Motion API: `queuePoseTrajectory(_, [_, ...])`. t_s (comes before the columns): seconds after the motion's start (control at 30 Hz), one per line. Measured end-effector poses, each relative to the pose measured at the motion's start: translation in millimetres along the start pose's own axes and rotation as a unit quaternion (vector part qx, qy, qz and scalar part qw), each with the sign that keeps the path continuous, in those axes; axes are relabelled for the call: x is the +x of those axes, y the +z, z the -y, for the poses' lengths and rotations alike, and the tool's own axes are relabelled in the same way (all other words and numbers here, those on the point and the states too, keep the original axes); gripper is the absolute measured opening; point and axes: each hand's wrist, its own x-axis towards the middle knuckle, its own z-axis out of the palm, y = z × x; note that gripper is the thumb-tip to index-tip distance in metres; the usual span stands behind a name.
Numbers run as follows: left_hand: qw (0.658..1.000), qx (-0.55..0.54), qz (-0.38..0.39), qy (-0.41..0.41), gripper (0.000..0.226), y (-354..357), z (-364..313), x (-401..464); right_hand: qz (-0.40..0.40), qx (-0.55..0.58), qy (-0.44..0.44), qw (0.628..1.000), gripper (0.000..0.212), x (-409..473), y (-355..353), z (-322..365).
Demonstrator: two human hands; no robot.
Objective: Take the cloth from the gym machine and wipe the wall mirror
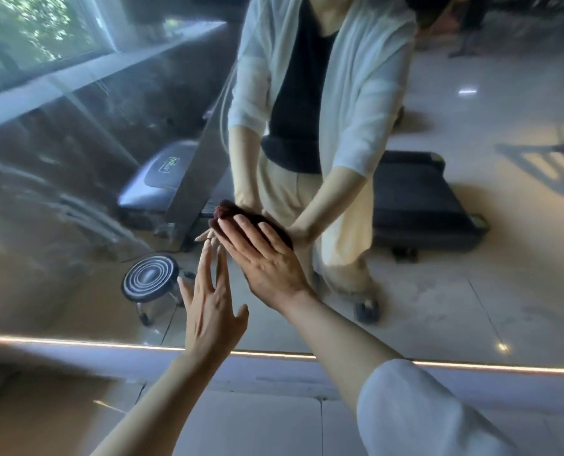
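While 2 hands touch 1 mirror (76,192), 1 cloth (241,214).

**Pale tiled floor below the mirror**

The floor (251,419) is laid in large pale tiles with thin dark joints and meets the wall under a glowing light strip (471,366). In the mirror's reflection a treadmill (418,205) and a round black stool (150,279) stand on the same tiles.

cloth (238,213) between right hand (267,258), mirror (76,159)
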Motion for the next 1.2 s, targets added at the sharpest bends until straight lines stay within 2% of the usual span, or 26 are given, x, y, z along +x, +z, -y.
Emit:
queuePoseTrajectory(0.1, [1.000, -0.012, 0.025, -0.001, 0.123, 14, -25, -7, 0.028, -0.027, -0.029, 0.999, 0.062, -39, -9, -37])
queuePoseTrajectory(0.27, [0.995, -0.043, 0.033, 0.083, 0.120, 43, -97, -14, -0.010, -0.093, 0.060, 0.994, 0.061, -130, -38, -152])
queuePoseTrajectory(0.33, [0.991, -0.063, 0.046, 0.110, 0.116, 54, -129, -18, -0.008, -0.093, 0.131, 0.987, 0.063, -159, -56, -197])
queuePoseTrajectory(0.4, [0.987, -0.074, 0.061, 0.129, 0.116, 65, -158, -21, -0.005, -0.078, 0.241, 0.967, 0.057, -180, -72, -229])
queuePoseTrajectory(0.5, [0.980, -0.087, 0.072, 0.166, 0.119, 74, -192, -27, -0.047, -0.024, 0.429, 0.902, 0.056, -187, -78, -233])
queuePoseTrajectory(0.53, [0.978, -0.087, 0.073, 0.176, 0.120, 74, -199, -28, -0.059, -0.005, 0.467, 0.882, 0.057, -181, -77, -224])
queuePoseTrajectory(0.57, [0.977, -0.084, 0.069, 0.185, 0.120, 75, -203, -27, -0.067, 0.010, 0.474, 0.878, 0.058, -172, -75, -214])
queuePoseTrajectory(0.63, [0.975, -0.071, 0.056, 0.202, 0.119, 76, -212, -23, -0.065, 0.022, 0.400, 0.914, 0.057, -154, -69, -200])
queuePoseTrajectory(0.7, [0.972, -0.061, 0.039, 0.224, 0.120, 76, -223, -16, -0.063, 0.001, 0.293, 0.954, 0.051, -145, -72, -213])
queuePoseTrajectory(0.77, [0.966, -0.051, 0.025, 0.254, 0.120, 76, -238, -11, -0.079, -0.024, 0.267, 0.960, 0.047, -150, -81, -241])
queuePoseTrajectory(0.87, [0.957, -0.028, 0.020, 0.287, 0.112, 81, -265, -8, -0.108, -0.022, 0.370, 0.923, 0.050, -180, -89, -280])
queuePoseTrajectory(1.0, [0.955, -0.017, 0.038, 0.292, 0.106, 97, -294, -12, -0.126, -0.016, 0.463, 0.877, 0.053, -236, -79, -305])
queuePoseTrajectory(1.03, [0.956, -0.013, 0.044, 0.289, 0.106, 101, -298, -13, -0.126, -0.004, 0.505, 0.854, 0.054, -249, -75, -302])
queuePoseTrajectory(1.13, [0.957, 0.010, 0.056, 0.284, 0.109, 111, -304, -19, -0.085, 0.073, 0.648, 0.754, 0.063, -287, -60, -270])
queuePoseTrajectory(1.2, [0.956, 0.020, 0.060, 0.285, 0.114, 115, -305, -22, -0.057, 0.135, 0.681, 0.718, 0.069, -296, -51, -246])
